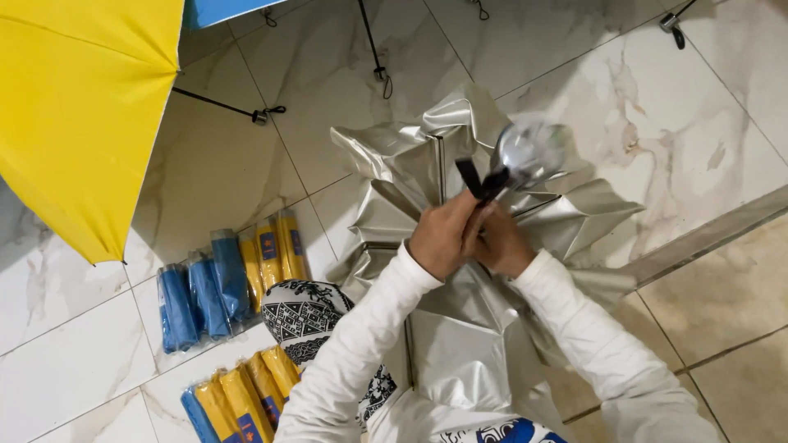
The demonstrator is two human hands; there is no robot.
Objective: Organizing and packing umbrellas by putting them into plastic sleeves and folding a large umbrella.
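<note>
Upper left: open yellow umbrella. Lower left: folded blue and yellow umbrellas. Centre: left hand and right hand clench silver umbrella near its handle. Step appears to be collapsing the canopy; pleats next need gathering.

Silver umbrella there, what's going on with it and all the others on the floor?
A person in white sleeves holds a half-collapsed silver umbrella with both hands, the left hand and right hand close together at its stem, by a black strap. Folded blue umbrellas and folded yellow umbrellas lie in rows on the tile floor. An open yellow umbrella sits at the upper left.
</note>
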